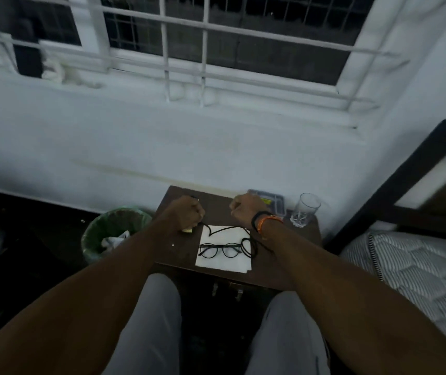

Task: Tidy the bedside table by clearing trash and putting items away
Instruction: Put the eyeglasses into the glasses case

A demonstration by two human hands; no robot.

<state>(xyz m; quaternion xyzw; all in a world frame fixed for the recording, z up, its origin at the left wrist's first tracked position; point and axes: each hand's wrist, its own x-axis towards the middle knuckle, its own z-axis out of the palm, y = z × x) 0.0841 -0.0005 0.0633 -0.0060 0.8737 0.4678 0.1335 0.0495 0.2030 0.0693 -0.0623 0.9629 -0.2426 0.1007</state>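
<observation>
Right now both hands are up over the bedside table [284, 269], fists curled. The left hand [188, 212] sits closed above the table's left side with a small yellowish scrap [188, 230] peeking out beneath it; whether the fingers actually hold that scrap or merely hover over it, I cannot tell. A dark tip shows past its knuckles, too small to name. The right hand [246, 209], banded at the wrist, is curled too, and nothing is visible inside it.

If that scrap is the trash in hand, the clean play is a short swing left and down: the green-lined bin [100, 234] stands on the floor just beside the table's left edge, already holding some crumpled white paper. Release over the middle of the opening, not the rim, and keep the forearm high so it clears the black cord [246, 244].

That cord loops across a white napkin [223, 259] at the table's centre and front, touching the glasses [220, 250] lying on the napkin. At the table's back right lies a grey tray [270, 201], and a clear tumbler [305, 209] stands upright just right of it. Drawer handles show under the table's front edge.

Behind the table, a white wall and barred window [203, 50]; right of it, a dark headboard and quilted mattress [419, 266].
</observation>
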